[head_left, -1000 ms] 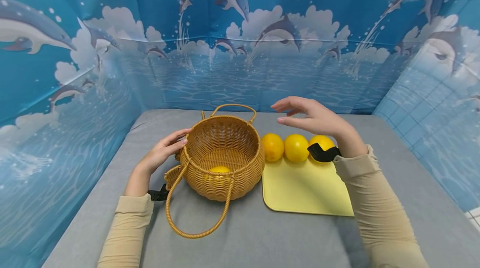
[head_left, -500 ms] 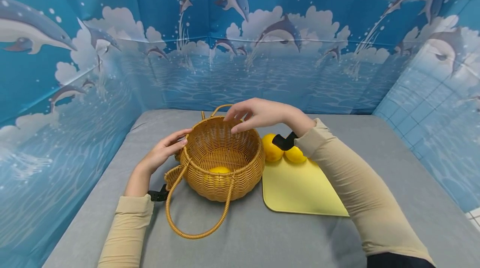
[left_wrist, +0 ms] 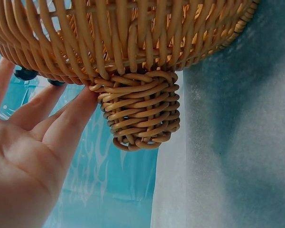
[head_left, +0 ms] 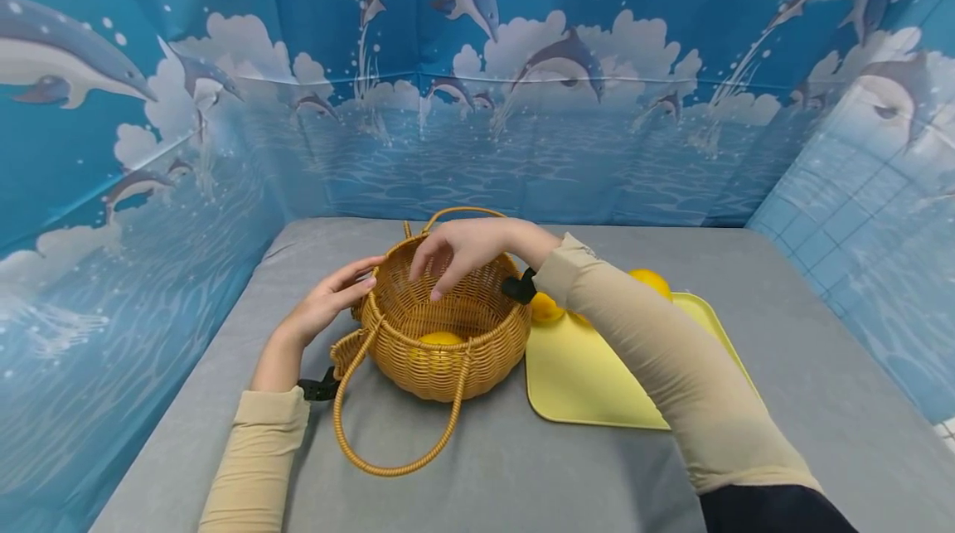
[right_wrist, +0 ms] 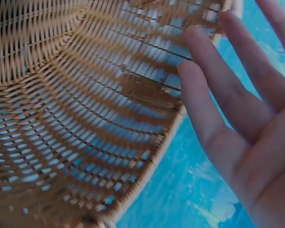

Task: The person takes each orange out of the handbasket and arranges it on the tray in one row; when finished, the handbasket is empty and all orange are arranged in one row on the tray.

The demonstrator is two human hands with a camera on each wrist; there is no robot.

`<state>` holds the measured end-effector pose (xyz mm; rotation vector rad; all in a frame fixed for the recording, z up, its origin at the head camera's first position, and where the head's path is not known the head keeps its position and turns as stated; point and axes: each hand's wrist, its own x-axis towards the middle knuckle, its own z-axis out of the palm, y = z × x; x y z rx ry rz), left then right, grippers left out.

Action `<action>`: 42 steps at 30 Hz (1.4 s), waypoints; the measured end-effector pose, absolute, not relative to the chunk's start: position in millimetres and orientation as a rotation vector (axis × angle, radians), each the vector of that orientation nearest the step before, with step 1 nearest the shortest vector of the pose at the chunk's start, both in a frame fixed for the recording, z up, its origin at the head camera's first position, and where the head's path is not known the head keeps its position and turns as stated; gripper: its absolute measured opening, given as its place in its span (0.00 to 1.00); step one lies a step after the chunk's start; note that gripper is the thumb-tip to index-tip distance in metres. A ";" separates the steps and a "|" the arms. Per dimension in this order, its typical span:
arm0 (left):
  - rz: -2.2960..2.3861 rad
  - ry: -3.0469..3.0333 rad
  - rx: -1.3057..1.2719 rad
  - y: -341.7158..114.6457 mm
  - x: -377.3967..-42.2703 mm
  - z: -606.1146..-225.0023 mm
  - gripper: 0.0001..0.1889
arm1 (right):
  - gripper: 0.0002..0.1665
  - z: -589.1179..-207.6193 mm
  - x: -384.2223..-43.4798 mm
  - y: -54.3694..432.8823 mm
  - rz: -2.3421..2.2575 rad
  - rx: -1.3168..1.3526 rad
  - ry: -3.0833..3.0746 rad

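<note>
Currently the right hand (head_left: 466, 249) hovers over the wicker basket (head_left: 440, 326), fingers relaxed and spread, holding nothing. Directly below it, one orange (head_left: 440, 339) lies inside the basket. The left hand (head_left: 328, 301) rests straight fingers against the basket's outer wall.

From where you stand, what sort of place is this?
Probably a staged tabletop booth, not a real kitchen: printed dolphin backdrop on three sides, grey padded table, wicker basket beside a yellow tray.
</note>
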<state>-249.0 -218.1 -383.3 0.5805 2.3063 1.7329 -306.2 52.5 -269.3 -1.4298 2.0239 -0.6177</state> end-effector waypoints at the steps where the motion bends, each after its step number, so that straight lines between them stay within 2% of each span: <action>1: 1.730 2.308 0.581 -217.7 -249.1 -383.4 0.26 | 0.23 -271.0 -307.7 51.1 -0.609 -1.425 2.009; 32: 1.742 2.320 0.577 -214.6 -247.1 -382.5 0.25 | 0.23 -322.4 -321.5 27.9 -0.664 -1.249 1.770; 42: 1.744 2.331 0.580 -216.4 -247.0 -382.3 0.26 | 0.18 -333.2 -325.0 26.6 -0.583 -1.156 1.757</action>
